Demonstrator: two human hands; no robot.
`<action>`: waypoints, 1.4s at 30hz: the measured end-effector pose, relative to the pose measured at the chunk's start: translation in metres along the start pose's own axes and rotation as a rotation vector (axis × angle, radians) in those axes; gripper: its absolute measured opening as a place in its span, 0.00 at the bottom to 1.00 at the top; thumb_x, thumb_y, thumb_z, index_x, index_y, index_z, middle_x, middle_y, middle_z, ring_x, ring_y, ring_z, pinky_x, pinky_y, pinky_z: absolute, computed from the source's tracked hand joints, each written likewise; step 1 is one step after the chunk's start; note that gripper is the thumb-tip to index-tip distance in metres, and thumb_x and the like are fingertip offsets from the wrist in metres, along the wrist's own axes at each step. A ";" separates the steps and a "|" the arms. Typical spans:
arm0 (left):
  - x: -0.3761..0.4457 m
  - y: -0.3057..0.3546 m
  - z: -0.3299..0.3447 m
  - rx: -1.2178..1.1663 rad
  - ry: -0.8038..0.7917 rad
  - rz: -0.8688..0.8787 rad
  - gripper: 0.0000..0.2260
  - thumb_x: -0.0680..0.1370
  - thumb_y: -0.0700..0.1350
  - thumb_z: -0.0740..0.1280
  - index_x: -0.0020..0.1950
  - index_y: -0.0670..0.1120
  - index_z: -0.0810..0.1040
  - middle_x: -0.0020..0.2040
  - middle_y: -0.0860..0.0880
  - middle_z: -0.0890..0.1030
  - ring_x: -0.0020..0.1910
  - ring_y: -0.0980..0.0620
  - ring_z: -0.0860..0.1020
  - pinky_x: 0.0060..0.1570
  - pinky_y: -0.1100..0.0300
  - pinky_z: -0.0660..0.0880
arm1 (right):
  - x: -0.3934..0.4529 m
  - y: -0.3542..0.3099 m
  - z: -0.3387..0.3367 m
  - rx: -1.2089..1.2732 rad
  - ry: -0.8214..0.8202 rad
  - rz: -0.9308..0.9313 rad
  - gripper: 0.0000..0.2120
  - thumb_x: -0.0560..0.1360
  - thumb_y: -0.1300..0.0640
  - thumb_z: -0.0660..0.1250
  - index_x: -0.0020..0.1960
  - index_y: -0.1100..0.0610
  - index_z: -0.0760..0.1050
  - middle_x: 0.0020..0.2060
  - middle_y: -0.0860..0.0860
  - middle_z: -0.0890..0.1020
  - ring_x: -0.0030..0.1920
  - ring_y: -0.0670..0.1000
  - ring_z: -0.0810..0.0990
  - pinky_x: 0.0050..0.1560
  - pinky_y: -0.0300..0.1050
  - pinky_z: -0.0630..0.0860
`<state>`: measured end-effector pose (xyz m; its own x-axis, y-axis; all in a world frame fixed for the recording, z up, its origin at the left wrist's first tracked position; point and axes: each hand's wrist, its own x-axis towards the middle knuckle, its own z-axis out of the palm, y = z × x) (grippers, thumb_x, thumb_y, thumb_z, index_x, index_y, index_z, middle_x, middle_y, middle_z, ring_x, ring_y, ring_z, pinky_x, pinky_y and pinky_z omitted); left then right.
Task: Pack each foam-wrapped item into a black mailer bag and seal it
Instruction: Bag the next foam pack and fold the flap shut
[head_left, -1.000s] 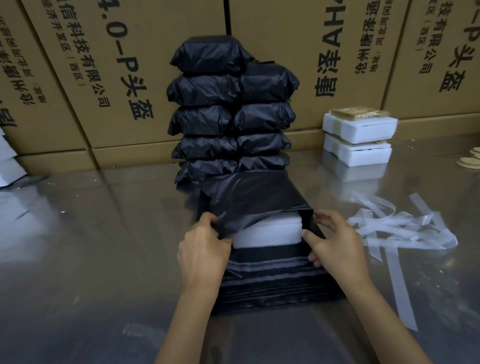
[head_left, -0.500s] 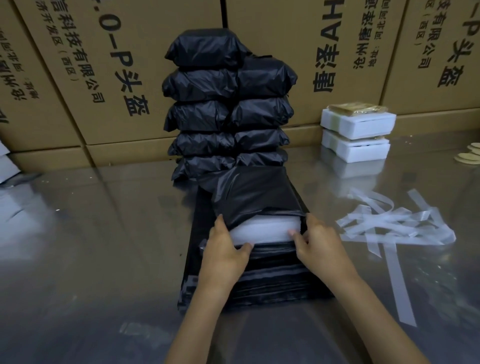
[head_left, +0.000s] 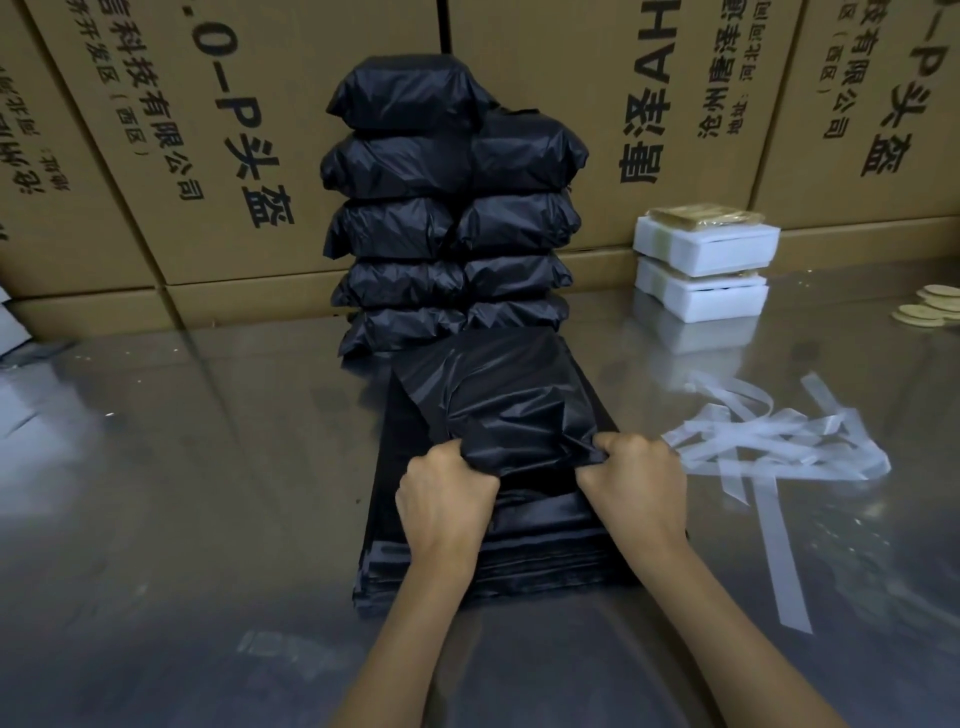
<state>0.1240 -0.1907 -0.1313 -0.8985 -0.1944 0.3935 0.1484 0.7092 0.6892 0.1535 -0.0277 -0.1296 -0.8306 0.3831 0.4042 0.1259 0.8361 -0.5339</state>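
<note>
Two hands now clenched on the near edge of the black mailer bag (head_left: 519, 410), where half a second ago the fingers lay flatter against an open mouth with white foam showing. No foam visible any more; black film pulled over the near end and bunched between the fists.

Left hand (head_left: 447, 499): knuckles up, fingers curled under, grip closed on the bag's left corner, forearm rising from the lower edge. Right hand (head_left: 631, 486): same pose, thumb side toward the middle, grip closed on the bag's right corner, wrist angled in from the lower right. Both set close together, a short stretch of gathered film between them.

Filled bag resting on top of a flat stack of empty mailer bags (head_left: 493, 561) on the bench (head_left: 182, 493), directly ahead. Behind it, against the cardboard cartons (head_left: 208, 156), a two-column pile of sealed black parcels (head_left: 452, 208). Further right, two white foam-wrapped items (head_left: 704, 260) stacked one on the other near the cartons, well apart from the hands. Just beside the right hand, a loose tangle of pale peel-off strips (head_left: 769, 441) on the bench. At the far right edge, a few tan discs (head_left: 930, 309).
</note>
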 end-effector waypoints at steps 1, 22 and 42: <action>-0.001 -0.001 0.000 0.032 -0.012 -0.006 0.15 0.71 0.37 0.65 0.26 0.47 0.68 0.24 0.50 0.73 0.24 0.51 0.71 0.23 0.60 0.59 | -0.001 0.001 0.001 0.004 -0.011 -0.001 0.15 0.65 0.66 0.66 0.26 0.57 0.62 0.20 0.51 0.64 0.25 0.55 0.65 0.28 0.47 0.59; 0.040 0.000 -0.012 -0.070 -0.557 -0.157 0.42 0.73 0.70 0.64 0.76 0.44 0.58 0.72 0.43 0.69 0.68 0.41 0.72 0.60 0.51 0.73 | 0.039 -0.006 0.008 -0.002 -0.315 0.037 0.41 0.68 0.19 0.52 0.56 0.56 0.67 0.53 0.56 0.80 0.54 0.61 0.80 0.45 0.52 0.72; 0.024 -0.003 0.003 0.475 -0.093 0.217 0.24 0.79 0.64 0.63 0.31 0.49 0.64 0.33 0.48 0.77 0.36 0.44 0.80 0.32 0.57 0.64 | 0.022 0.004 0.007 -0.131 0.113 -0.294 0.22 0.75 0.50 0.74 0.30 0.52 0.65 0.19 0.48 0.68 0.21 0.57 0.72 0.25 0.37 0.51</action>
<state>0.1007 -0.1952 -0.1258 -0.9039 0.0362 0.4263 0.1505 0.9596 0.2377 0.1322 -0.0189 -0.1285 -0.7772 0.1534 0.6103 -0.0349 0.9578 -0.2853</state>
